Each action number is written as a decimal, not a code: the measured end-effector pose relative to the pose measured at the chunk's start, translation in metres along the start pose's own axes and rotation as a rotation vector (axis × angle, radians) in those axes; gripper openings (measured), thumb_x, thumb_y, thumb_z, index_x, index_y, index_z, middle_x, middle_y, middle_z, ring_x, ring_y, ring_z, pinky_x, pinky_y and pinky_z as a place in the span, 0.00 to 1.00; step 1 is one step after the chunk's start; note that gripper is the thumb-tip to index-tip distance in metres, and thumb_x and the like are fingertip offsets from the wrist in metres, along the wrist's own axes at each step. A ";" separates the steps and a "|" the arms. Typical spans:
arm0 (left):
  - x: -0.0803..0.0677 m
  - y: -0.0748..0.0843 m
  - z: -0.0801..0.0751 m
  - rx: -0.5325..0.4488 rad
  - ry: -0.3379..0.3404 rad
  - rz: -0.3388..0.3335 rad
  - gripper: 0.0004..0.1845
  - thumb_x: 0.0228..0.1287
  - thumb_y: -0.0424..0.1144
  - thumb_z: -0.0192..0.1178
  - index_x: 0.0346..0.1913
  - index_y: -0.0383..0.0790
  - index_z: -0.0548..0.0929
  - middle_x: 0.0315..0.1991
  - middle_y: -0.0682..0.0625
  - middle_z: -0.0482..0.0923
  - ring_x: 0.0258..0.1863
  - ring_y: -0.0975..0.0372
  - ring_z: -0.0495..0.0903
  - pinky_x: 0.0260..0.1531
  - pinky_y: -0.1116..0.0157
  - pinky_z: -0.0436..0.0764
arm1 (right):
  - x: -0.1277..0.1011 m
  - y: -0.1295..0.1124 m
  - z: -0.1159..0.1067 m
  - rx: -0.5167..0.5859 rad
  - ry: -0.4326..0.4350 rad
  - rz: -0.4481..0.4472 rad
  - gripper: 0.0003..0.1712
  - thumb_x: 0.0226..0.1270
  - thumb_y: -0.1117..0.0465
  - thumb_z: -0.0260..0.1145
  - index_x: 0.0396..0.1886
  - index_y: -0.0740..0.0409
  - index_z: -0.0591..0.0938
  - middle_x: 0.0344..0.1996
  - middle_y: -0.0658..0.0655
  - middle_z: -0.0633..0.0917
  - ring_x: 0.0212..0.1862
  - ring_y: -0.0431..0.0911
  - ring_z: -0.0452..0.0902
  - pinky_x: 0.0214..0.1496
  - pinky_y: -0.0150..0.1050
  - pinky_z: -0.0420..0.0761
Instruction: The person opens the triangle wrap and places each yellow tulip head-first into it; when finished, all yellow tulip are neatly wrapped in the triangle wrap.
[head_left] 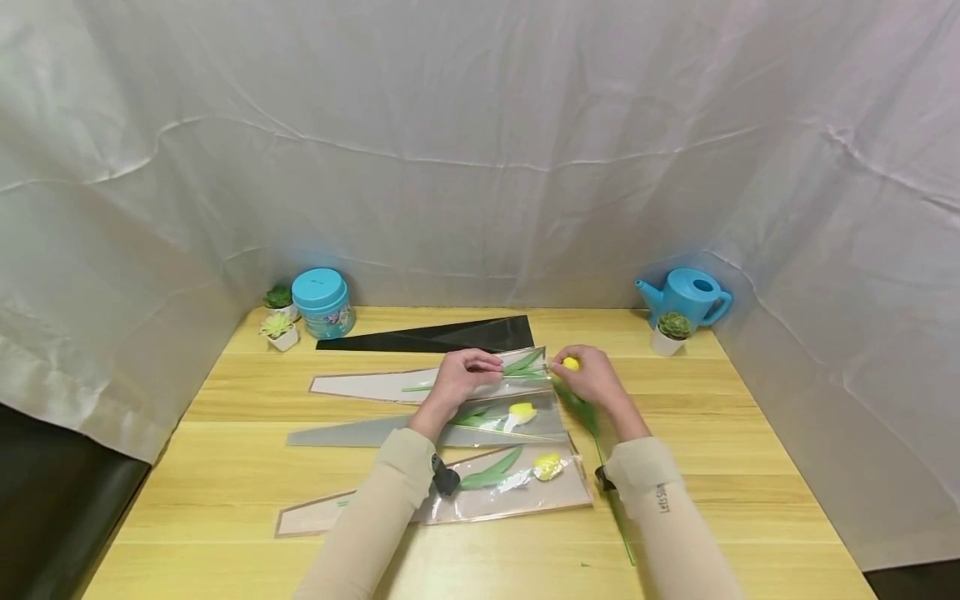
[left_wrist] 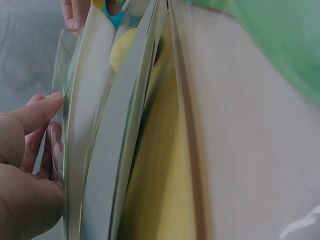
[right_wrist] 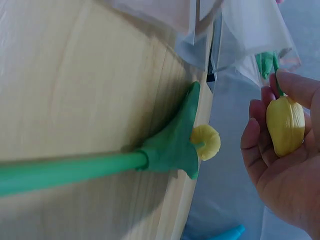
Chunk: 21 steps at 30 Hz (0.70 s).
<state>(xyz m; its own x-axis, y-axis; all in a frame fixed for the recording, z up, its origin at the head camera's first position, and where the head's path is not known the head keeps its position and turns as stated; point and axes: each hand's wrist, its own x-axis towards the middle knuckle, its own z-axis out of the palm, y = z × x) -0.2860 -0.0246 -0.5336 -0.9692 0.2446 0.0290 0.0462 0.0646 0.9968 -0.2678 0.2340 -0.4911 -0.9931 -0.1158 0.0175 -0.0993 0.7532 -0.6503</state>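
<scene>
At centre of the head view, the left hand (head_left: 463, 372) pinches the mouth of a clear sleeve (head_left: 420, 384), fingers curled on its film; just right, the right hand (head_left: 592, 377) grips a yellow tulip bud (head_left: 571, 363). Left wrist view: fingertips (left_wrist: 50, 102) pinch the sleeve edge (left_wrist: 62, 100). Right wrist view: curled fingers cradle the bud (right_wrist: 285, 125) at right.

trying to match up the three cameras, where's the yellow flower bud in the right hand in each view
Head: the yellow bud sits mid-table, pinched by the right hand at the far sleeve's mouth.
Left wrist: only a sliver of yellow, top edge near fingertips; can't tell if it's the bud.
Right wrist: at right, cupped in the fingers.
Shared landmark: the clear plastic sleeve.
</scene>
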 end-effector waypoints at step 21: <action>-0.001 -0.003 0.004 0.013 -0.013 -0.031 0.14 0.59 0.26 0.74 0.49 0.31 0.89 0.42 0.43 0.91 0.42 0.60 0.90 0.45 0.67 0.87 | -0.001 0.009 0.008 0.073 -0.062 0.007 0.13 0.76 0.57 0.67 0.51 0.59 0.86 0.61 0.66 0.82 0.69 0.64 0.72 0.73 0.63 0.70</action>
<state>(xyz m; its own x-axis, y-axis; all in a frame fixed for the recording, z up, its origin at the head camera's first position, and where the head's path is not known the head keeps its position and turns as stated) -0.2840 -0.0217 -0.5373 -0.9669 0.2553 -0.0029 0.0193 0.0845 0.9962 -0.2670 0.2358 -0.5028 -0.9878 -0.1524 -0.0332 -0.0851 0.7052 -0.7039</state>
